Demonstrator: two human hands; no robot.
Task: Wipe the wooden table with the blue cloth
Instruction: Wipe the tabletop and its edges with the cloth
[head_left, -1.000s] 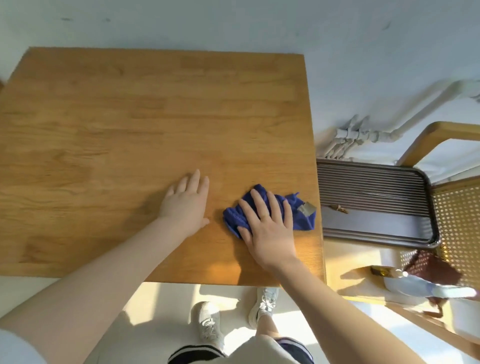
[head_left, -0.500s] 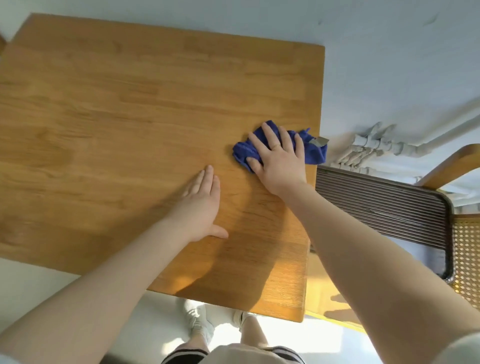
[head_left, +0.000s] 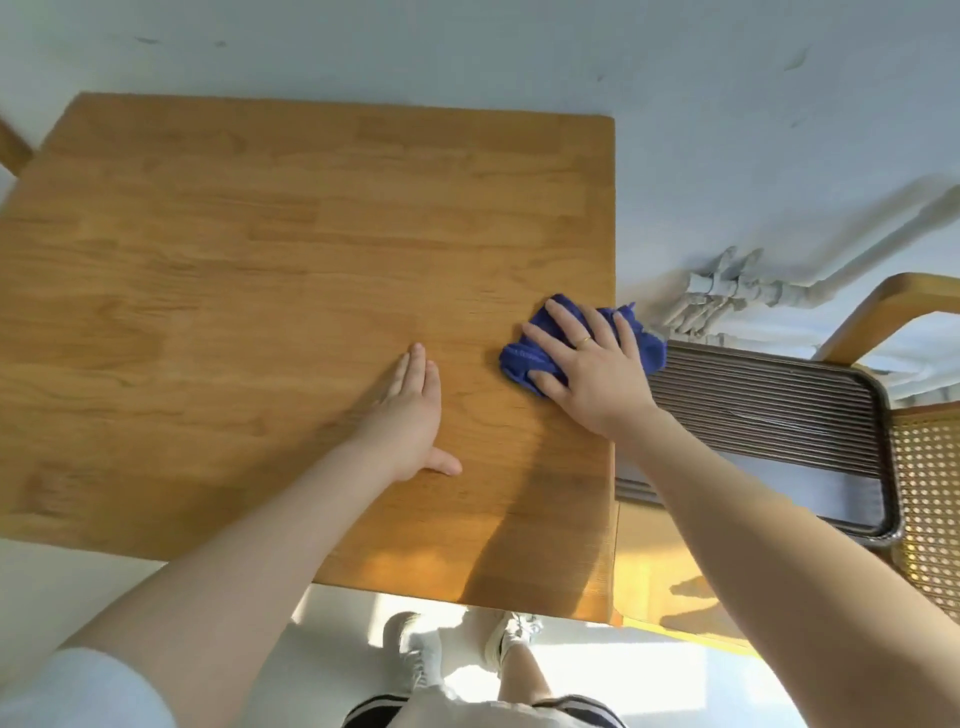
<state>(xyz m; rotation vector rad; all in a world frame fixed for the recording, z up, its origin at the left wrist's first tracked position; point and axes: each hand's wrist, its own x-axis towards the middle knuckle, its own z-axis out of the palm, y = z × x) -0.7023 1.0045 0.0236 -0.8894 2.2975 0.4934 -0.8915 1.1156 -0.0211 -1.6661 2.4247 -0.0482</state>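
a wooden table (head_left: 260, 291) stands by a pale wall. the blue cloth (head_left: 524, 356) sits bunched at its right edge, under the right hand (head_left: 587, 369), fingers spread flat on it. the left hand (head_left: 410, 410) rests flat nearby. the cloth looks soft and light, so press on top

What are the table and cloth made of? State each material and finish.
Table: wood, apparently jointed blocks, judging by staggered grain patches; smooth satin finish. Cloth: soft blue fabric, possibly microfibre; it bunches under the right hand.
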